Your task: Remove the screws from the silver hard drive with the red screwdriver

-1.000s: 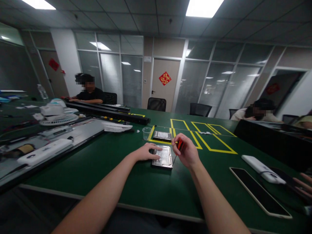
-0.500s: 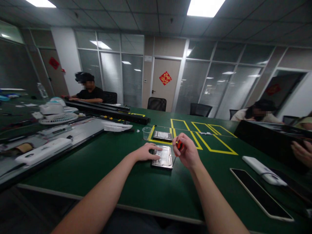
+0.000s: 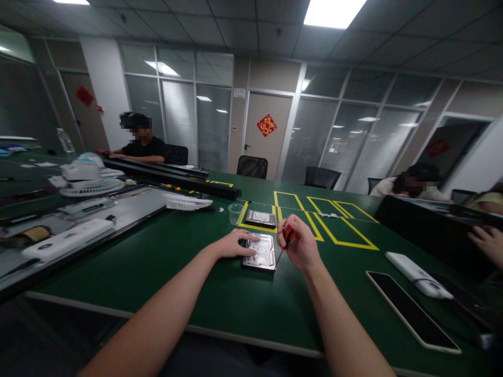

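A silver hard drive (image 3: pixel 265 252) lies flat on the green table in front of me. My left hand (image 3: pixel 232 244) holds it from its left side, thumb and fingers spread over the top face. In my right hand (image 3: pixel 299 241) is a screwdriver (image 3: pixel 290 236) with a red and black handle, gripped in closed fingers. Its thin shaft slants down to the drive's near right corner; whether the tip sits in a screw is too small to tell. Behind, a second hard drive (image 3: pixel 260 218), label up, lies inside a yellow tape outline.
A clear plastic cup (image 3: pixel 236 214) stands left of the second drive. More yellow tape outlines (image 3: pixel 346 230) mark the table. At right are a phone (image 3: pixel 412 311), a white power bank-like block (image 3: pixel 418 275) and a black case (image 3: pixel 428 230). Fan parts (image 3: pixel 92 178) and a large panel (image 3: pixel 133 209) lie left. Co-workers sit around.
The screwdriver's tip has come closer to the drive's near right corner. My left hand stays on the drive. The whole view has shifted slightly.
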`<action>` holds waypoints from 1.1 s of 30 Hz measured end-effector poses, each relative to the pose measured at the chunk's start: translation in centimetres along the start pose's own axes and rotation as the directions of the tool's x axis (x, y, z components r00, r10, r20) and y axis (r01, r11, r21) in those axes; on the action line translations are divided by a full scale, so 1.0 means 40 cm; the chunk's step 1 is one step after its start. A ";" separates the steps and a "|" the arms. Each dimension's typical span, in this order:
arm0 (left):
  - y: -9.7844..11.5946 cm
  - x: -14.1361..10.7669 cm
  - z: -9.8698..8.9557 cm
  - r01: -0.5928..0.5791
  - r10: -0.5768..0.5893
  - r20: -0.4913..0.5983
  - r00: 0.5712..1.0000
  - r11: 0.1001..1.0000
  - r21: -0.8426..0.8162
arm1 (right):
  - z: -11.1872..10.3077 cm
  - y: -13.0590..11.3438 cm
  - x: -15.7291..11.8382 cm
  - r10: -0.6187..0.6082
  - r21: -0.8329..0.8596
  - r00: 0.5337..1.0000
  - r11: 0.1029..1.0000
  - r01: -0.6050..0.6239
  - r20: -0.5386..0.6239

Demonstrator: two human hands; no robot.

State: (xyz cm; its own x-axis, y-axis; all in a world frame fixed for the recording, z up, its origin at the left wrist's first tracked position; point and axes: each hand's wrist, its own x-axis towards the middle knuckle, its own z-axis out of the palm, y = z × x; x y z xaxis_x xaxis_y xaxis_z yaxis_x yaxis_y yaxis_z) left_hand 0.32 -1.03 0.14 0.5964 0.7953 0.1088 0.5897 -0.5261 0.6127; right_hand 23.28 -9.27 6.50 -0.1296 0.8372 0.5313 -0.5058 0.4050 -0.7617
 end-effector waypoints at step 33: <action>-0.001 0.003 0.001 -0.011 0.011 -0.012 1.000 1.000 -0.002 | 0.006 -0.008 -0.010 -0.013 -0.094 1.000 0.995 0.015 0.019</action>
State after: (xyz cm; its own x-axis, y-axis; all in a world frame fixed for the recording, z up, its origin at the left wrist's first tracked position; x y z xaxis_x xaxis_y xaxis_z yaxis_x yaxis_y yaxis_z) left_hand 0.39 -0.90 0.10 0.5965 0.7928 0.1252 0.5820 -0.5346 0.6127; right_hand 23.29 -9.83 6.62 -0.1394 0.8246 0.5483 -0.4248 0.4503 -0.7853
